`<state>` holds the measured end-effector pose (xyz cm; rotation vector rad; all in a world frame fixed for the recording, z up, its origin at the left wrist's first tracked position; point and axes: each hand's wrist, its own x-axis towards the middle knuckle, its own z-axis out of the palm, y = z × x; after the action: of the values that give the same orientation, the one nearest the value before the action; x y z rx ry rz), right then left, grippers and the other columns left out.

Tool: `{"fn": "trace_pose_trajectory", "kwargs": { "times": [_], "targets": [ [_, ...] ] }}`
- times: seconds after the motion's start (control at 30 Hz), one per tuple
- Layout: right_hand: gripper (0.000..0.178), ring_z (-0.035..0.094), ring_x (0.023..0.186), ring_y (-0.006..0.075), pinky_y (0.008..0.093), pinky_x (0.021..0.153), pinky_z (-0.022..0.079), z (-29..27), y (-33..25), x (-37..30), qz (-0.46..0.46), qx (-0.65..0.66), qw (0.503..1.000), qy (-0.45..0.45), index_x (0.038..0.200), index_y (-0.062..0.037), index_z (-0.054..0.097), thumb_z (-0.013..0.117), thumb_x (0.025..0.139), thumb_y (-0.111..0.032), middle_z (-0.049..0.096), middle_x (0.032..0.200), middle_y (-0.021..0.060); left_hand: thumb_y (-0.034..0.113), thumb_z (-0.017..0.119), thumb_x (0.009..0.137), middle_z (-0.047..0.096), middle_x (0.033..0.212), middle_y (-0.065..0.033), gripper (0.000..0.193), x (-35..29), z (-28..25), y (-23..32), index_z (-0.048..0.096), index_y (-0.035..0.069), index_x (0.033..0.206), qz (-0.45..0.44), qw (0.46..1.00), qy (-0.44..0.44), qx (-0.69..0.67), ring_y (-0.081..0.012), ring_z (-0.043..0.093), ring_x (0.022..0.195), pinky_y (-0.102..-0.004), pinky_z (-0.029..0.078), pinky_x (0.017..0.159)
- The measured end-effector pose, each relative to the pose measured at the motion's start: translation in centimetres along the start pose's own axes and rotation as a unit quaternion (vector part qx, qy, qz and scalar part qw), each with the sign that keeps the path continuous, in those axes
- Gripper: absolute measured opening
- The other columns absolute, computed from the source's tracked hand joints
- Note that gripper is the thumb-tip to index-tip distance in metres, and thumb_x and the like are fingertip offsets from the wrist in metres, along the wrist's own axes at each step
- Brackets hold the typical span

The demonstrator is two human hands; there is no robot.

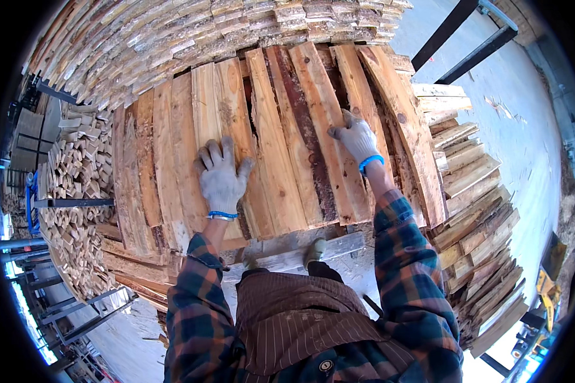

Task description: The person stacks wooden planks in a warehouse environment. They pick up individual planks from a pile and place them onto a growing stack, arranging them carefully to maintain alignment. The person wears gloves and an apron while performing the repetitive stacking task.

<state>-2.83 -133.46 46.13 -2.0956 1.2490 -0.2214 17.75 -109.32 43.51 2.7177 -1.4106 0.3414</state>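
Note:
Both my hands wear white knit gloves with bluish cuffs and rest on a layer of long rough-sawn wooden boards (pixel 271 153). My left hand (pixel 223 175) lies palm down with its fingers spread across boards left of the middle, gripping nothing. Farther right, my right hand (pixel 358 139) bends over a wooden board (pixel 368 115) beside a dark gap. Its thumb and forefinger show apart, and the other fingers are curled under and partly hidden. Some boards carry knots and dark bark edges; a wide board (pixel 406 118) slants at the right side.
Beyond the boards rises a tall stack of cut wood (pixel 236 32). Lumber piles (pixel 479 210) flank the right side, and a heap of short wood pieces (pixel 80 166) stands left. Black metal posts (pixel 453 38) jut up at the far right. A pale beam (pixel 300 252) lies by my shoes.

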Motion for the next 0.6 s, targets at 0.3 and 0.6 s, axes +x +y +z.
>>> {"fn": "trace_pose_trajectory", "kwargs": {
  "times": [0.3,0.6],
  "targets": [
    [0.038,0.065,0.081,0.0293,0.0408,0.058,0.054,4.4,-0.7,1.7,-0.079,-0.295,0.929,0.207,0.123,-0.0083,0.054,0.059,0.087,-0.02,0.061,0.095,0.0148,0.061,0.046,0.092,0.044,0.136,-0.0227,0.071,0.4,-0.5,0.5,0.044,0.007,0.138,0.006,1.0,0.015,-0.011,-0.0436,0.041,0.124,-0.0613,0.034,0.101],
    [0.067,0.049,0.121,0.0415,0.0536,0.099,0.04,6.6,-6.3,-16.1,-0.394,-0.344,0.845,-0.11,0.143,0.001,0.038,0.063,0.087,-0.027,0.049,0.13,0.0307,0.053,0.053,0.091,0.046,0.134,-0.0177,0.062,-0.1,-0.7,-0.4,0.048,0.01,0.135,-0.009,0.999,0.016,-0.043,-0.0401,0.043,0.123,-0.0573,0.038,0.099]
  ]
}}
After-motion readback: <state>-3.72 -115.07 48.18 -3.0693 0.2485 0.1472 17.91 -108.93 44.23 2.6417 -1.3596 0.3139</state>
